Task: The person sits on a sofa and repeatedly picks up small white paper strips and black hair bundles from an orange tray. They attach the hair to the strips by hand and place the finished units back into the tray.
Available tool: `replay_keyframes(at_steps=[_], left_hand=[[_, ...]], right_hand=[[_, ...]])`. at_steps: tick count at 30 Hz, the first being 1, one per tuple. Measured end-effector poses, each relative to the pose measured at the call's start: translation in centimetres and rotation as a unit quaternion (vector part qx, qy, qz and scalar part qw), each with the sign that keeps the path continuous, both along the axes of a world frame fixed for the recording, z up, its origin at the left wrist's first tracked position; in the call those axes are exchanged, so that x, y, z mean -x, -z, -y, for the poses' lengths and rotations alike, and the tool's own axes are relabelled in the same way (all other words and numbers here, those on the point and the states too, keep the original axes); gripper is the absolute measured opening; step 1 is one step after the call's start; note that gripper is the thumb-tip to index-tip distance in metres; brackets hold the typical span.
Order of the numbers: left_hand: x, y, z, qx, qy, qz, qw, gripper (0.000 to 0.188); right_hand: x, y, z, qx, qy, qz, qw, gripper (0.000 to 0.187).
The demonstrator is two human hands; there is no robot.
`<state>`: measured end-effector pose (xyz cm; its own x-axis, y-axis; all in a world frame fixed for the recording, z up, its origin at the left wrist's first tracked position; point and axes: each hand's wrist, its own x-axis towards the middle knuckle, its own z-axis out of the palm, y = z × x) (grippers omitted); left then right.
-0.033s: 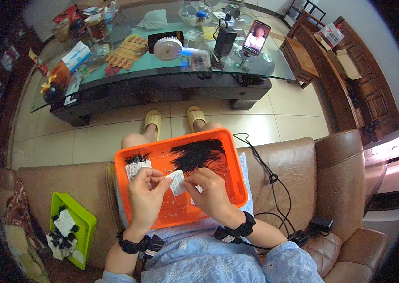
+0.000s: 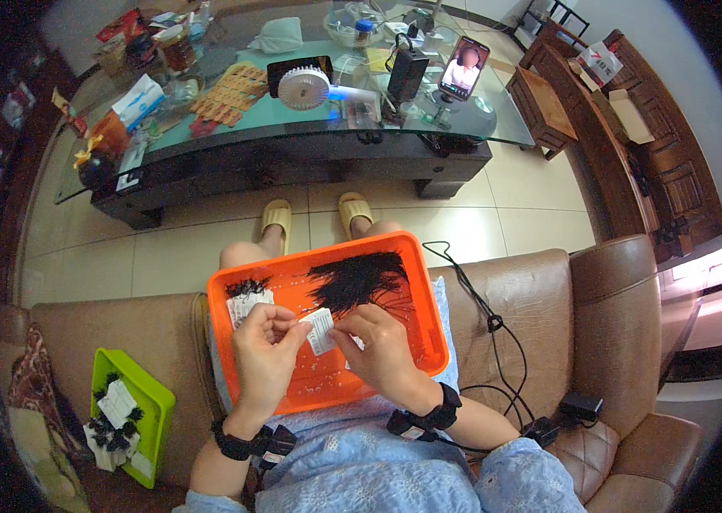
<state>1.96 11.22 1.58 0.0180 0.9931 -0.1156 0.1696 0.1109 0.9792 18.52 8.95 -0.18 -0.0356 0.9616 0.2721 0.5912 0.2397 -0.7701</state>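
Over an orange tray [image 2: 293, 400] on my lap, both hands pinch a small white printed tag [image 2: 319, 332] between them. The fingertips of my left hand [image 2: 269, 342] press on the tag's left side. At its right edge, my right hand [image 2: 375, 346] has thumb and fingers closed together. A bundle of thin black strings [image 2: 357, 282] lies at the tray's far right. At the far left of the tray rests a stack of white tags [image 2: 246, 306] with black strings at its top. Part of another white piece shows beneath my right hand.
A green tray [image 2: 160, 419] holding white tags with black strings sits on the brown sofa [image 2: 156, 333] to my left. Black cables [image 2: 495, 323] run over the seat at my right. Ahead, a cluttered glass table [image 2: 250, 128] carries a small white fan [image 2: 304, 88] and a propped phone [image 2: 464, 68].
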Motion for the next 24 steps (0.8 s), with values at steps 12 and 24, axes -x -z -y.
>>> replay_keyframes(at_steps=[12, 24], left_hand=[[0.4, 0.5, -0.3, 0.019, -0.002, -0.025, 1.000, 0.017], [2.0, 0.2, -1.0, -0.001, -0.004, 0.032, 0.999, 0.023]], right_hand=[[-1.3, -0.3, -0.2, 0.158, -0.025, -0.058, 0.985, 0.011], [-1.0, -1.6, -0.3, 0.151, -0.076, -0.202, 0.965, 0.013]])
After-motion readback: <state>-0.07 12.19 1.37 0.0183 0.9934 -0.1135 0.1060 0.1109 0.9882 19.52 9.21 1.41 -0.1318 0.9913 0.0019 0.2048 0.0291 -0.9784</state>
